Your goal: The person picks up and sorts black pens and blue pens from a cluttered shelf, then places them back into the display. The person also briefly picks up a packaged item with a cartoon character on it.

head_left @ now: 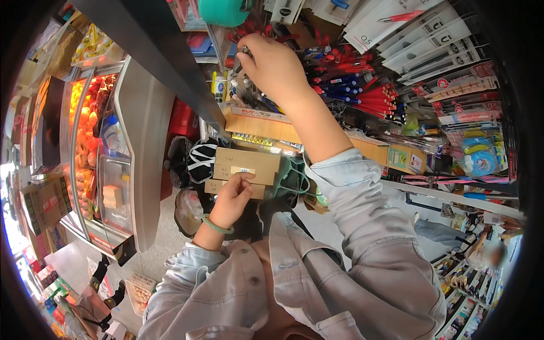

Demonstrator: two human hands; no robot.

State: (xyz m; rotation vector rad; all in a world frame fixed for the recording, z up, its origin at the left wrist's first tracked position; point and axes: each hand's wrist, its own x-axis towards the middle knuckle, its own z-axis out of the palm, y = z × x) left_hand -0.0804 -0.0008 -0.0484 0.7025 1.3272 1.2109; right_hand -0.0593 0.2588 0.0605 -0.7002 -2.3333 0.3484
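Note:
My right hand (270, 63) reaches to the pen shelf at the top, its fingers curled around a dark pen (243, 58) held by its upper part. Below it, more pens (246, 91) stand in a clear holder behind the wooden shelf edge (255, 123). Bundles of red pens (378, 100) and blue pens (340, 87) lie to the right of my wrist. My left hand (235, 191), with a green bangle at the wrist, hovers with bent fingers over stacked cardboard boxes (246, 161); nothing shows in it. The tip of the held pen is partly hidden.
A dark metal post (161, 55) runs diagonally left of my right hand. Packaged pens (437, 42) hang at the upper right. A green bag (291, 176) sits beside the boxes. At left stands a lit display case (144, 148). Other people are at the lower left and far right.

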